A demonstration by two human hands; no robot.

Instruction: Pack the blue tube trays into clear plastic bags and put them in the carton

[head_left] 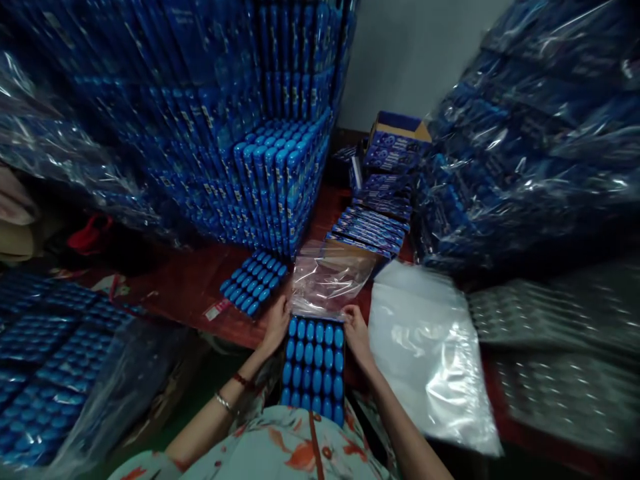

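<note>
A clear plastic bag (330, 283) lies in front of me on the red table, its near edge stretched between my hands. My left hand (277, 327) pinches its left corner, and my right hand (356, 333) grips the right corner. Between my forearms, against my body, rests a tray of blue rounded-top bottles (313, 367); its far edge meets the bag's near edge. Whether that edge is inside the bag I cannot tell. Left of the bag sits another block of blue bottles (254, 283), tilted at an angle, close to my left hand.
Tall stacks of blue bottles (280, 167) rise at the back left. Folded printed boxes (370, 230) and an open carton (400, 130) stand behind the bag. A pile of clear bags (425, 347) lies to the right, beside clear moulded trays (560, 373). More wrapped bottles (45, 373) fill the lower left.
</note>
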